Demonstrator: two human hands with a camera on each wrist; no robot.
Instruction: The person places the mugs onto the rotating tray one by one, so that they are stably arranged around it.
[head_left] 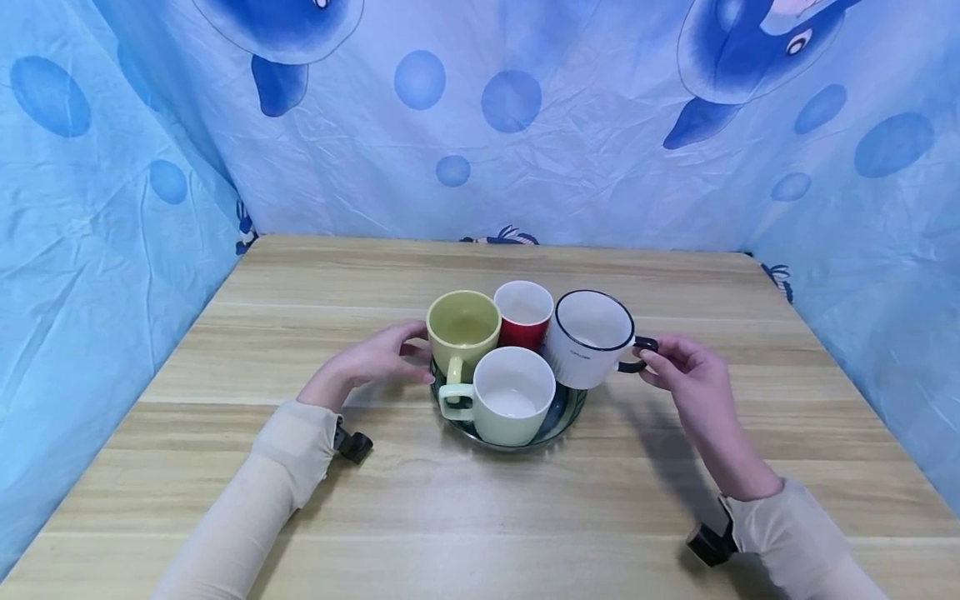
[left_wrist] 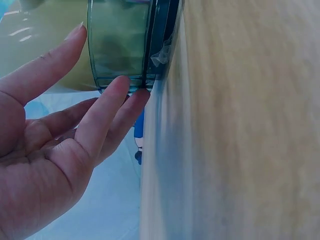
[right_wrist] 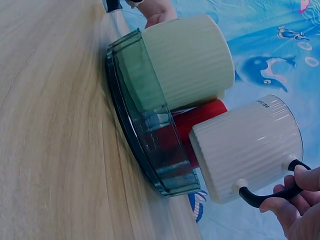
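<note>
My right hand [head_left: 697,379] pinches the black handle [right_wrist: 265,197] of a ribbed white mug [head_left: 588,358] with a dark rim. In the right wrist view the base of that mug is by the upper edge of a clear greenish round tray [right_wrist: 177,180], slightly tilted. My left hand [head_left: 382,354] is at the tray's left side, fingers spread and relaxed, fingertips at its wall in the left wrist view, thumb near the olive-green mug [head_left: 463,321]. A pale mint mug [head_left: 513,417] and a red cup [head_left: 522,335] with a white inside stand in the tray too.
A wood-grain table [head_left: 480,533] carries the tray near its middle. Blue sea-patterned cloth [head_left: 480,200] hangs behind and along both sides. Each wrist wears a small black camera, such as the left one [head_left: 356,446].
</note>
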